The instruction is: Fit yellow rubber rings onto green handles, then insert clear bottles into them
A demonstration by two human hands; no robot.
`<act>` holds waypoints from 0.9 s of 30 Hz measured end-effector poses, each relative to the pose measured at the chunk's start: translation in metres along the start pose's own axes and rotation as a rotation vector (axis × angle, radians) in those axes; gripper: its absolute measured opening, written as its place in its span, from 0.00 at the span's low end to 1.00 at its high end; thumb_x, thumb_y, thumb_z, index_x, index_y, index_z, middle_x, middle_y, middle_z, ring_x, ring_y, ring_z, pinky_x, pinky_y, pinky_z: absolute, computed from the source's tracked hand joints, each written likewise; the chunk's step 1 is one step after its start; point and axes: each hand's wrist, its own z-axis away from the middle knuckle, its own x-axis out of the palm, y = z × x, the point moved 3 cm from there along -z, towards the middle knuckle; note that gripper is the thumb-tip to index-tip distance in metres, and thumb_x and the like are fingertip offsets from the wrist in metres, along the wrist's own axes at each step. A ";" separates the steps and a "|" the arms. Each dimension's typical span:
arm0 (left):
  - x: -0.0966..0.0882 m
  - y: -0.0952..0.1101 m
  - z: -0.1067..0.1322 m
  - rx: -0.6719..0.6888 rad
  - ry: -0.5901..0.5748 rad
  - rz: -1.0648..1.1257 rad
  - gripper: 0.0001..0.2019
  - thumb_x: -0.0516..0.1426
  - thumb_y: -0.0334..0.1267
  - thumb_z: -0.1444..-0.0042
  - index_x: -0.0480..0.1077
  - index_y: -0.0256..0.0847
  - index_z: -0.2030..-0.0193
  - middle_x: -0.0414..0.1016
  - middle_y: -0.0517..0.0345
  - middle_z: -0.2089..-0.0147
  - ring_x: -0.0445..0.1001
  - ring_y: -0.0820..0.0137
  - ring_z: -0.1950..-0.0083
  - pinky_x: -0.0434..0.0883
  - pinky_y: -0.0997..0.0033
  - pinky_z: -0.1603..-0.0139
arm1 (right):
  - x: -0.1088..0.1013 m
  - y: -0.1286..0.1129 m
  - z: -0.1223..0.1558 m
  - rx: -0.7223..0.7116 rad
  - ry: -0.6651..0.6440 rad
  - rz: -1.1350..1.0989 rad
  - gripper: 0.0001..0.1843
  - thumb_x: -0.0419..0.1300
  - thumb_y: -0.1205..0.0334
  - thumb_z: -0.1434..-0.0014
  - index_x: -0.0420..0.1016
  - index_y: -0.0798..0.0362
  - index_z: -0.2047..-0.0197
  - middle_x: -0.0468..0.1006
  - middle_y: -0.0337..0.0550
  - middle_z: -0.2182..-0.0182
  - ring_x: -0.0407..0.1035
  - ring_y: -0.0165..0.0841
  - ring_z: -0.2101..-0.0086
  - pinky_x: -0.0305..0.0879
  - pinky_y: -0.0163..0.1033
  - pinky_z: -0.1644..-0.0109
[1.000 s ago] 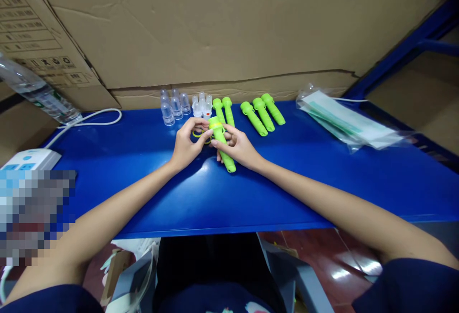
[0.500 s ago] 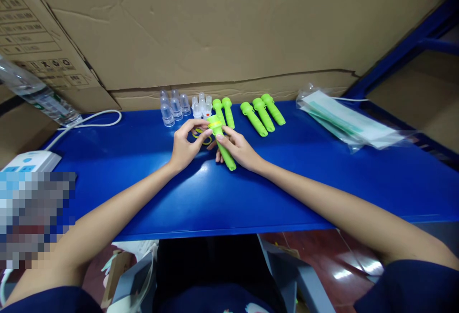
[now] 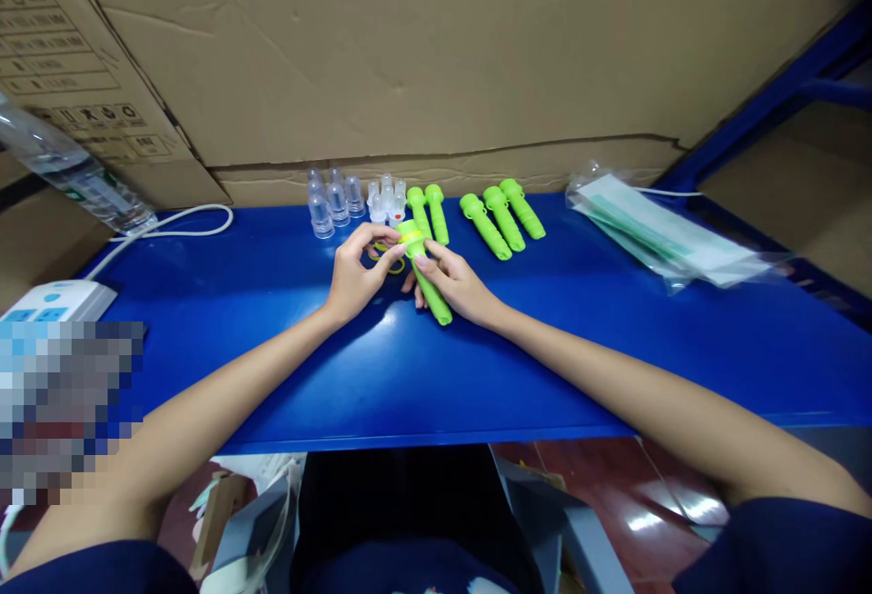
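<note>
My right hand [image 3: 455,283] grips a lime-green plastic tube [image 3: 431,290] that points toward me over the blue table [image 3: 272,340]. My left hand [image 3: 354,274] pinches at the tube's wide top end [image 3: 407,232], where a yellow ring sits. More yellow rings [image 3: 390,260] lie on the table between my hands. Two green tubes [image 3: 429,208] lie just behind my fingers, and three more [image 3: 502,215] lie to the right of them.
Several clear plastic caps [image 3: 333,199] and small clear pieces [image 3: 385,202] stand at the back. Plastic-wrapped packets [image 3: 654,231] lie at the right. A white power strip [image 3: 58,301], its cable [image 3: 170,223] and a water bottle [image 3: 68,172] are at the left. Cardboard [image 3: 436,49] walls the back.
The hands and the held tube have stayed nearly in place. My left fingers have shifted slightly at the tube's top end.
</note>
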 end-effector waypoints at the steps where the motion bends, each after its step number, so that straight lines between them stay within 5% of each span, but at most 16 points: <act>1: 0.000 -0.001 0.000 -0.014 -0.001 0.010 0.09 0.63 0.44 0.40 0.75 0.40 0.60 0.79 0.55 0.60 0.76 0.71 0.60 0.70 0.72 0.62 | 0.000 0.000 0.000 -0.005 0.004 -0.002 0.30 0.58 0.39 0.36 0.63 0.53 0.42 0.78 0.36 0.71 0.72 0.28 0.79 0.70 0.33 0.76; 16: -0.004 0.000 -0.002 -0.061 -0.012 0.002 0.09 0.65 0.43 0.43 0.78 0.39 0.65 0.81 0.56 0.65 0.73 0.74 0.68 0.68 0.74 0.67 | -0.002 -0.001 0.003 -0.054 0.040 0.060 0.29 0.56 0.40 0.35 0.66 0.55 0.42 0.78 0.38 0.73 0.69 0.27 0.83 0.64 0.32 0.80; 27: -0.004 0.006 -0.001 0.134 0.031 -0.018 0.07 0.66 0.40 0.42 0.77 0.39 0.63 0.79 0.58 0.65 0.74 0.74 0.66 0.68 0.75 0.67 | -0.004 -0.001 0.003 -0.102 0.182 0.320 0.33 0.57 0.47 0.35 0.62 0.58 0.33 0.77 0.36 0.74 0.65 0.25 0.83 0.64 0.33 0.78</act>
